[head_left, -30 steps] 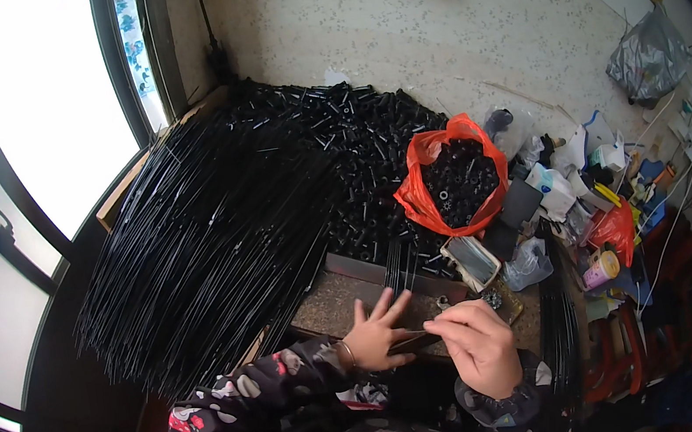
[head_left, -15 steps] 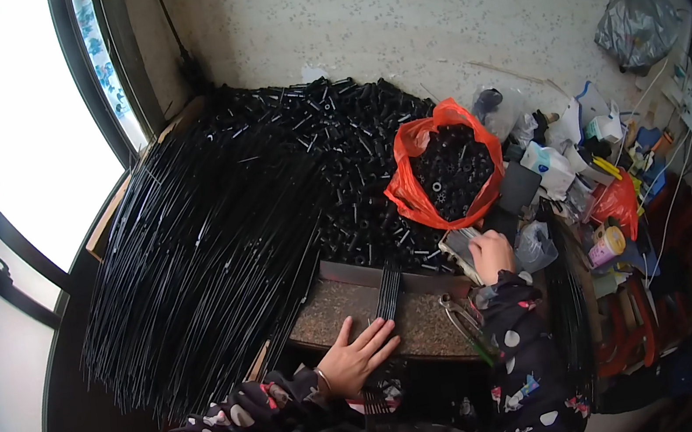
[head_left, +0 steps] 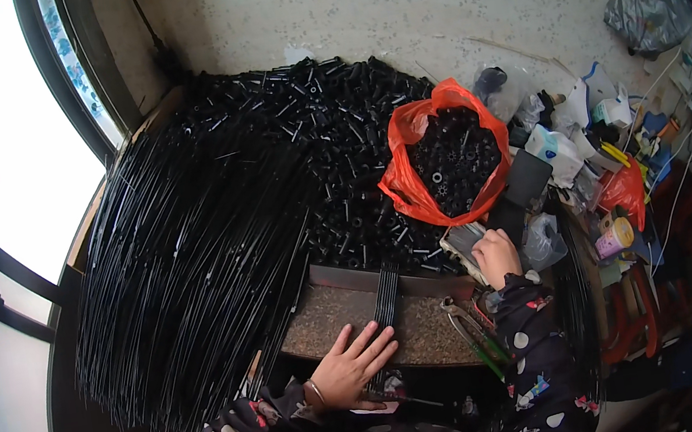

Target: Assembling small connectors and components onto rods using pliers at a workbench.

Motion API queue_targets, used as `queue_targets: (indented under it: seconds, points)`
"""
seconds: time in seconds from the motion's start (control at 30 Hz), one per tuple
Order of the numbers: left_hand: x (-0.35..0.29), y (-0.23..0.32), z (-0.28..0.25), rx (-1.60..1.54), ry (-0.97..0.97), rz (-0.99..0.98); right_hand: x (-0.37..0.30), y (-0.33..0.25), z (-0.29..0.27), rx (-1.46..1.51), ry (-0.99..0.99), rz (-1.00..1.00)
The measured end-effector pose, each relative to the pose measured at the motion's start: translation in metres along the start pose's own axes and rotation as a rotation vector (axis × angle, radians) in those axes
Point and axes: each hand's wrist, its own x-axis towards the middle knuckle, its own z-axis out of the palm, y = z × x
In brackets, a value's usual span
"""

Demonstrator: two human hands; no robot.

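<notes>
My left hand [head_left: 352, 365] lies flat with fingers spread at the front edge of a brown speckled board [head_left: 432, 327]. Its fingers rest on the near end of a small bundle of thin black rods [head_left: 387, 297], laid side by side across the board. My right hand [head_left: 496, 258] is closed, fingertips bent down into a small shallow box [head_left: 461, 240] with a pale rim. What those fingertips hold, if anything, is hidden. Just below that hand, pliers with green handles [head_left: 474, 335] lie on the board's right part.
A large heap of long black rods [head_left: 184, 256] fills the left. Behind the board is a pile of short black parts [head_left: 335, 138]. An orange-red plastic bag [head_left: 400, 182] holds black ring-like pieces. Bags, a cup [head_left: 615, 238] and other clutter crowd the right side.
The whole view has shifted slightly. My right hand's fingers have curled and drawn together at the small box. My left hand stays flat on the rods.
</notes>
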Motion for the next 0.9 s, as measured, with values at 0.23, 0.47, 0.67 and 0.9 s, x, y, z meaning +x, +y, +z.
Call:
queue_targets:
  seconds: [0.23,0.47,0.67,0.9]
  points:
    - [0.006,-0.004,-0.001,-0.008,-0.027,0.045,0.009,-0.041,-0.013,0.167,0.180,-0.038]
    - [0.005,-0.004,0.000,-0.140,0.040,0.051,0.002,-0.088,0.026,0.412,-0.026,-0.088]
    - [0.004,-0.005,0.001,-0.092,0.006,0.048,0.001,-0.087,0.027,0.381,-0.068,-0.036]
    - [0.005,-0.006,0.001,-0.082,0.008,0.041,0.002,-0.091,0.027,0.418,-0.058,-0.042]
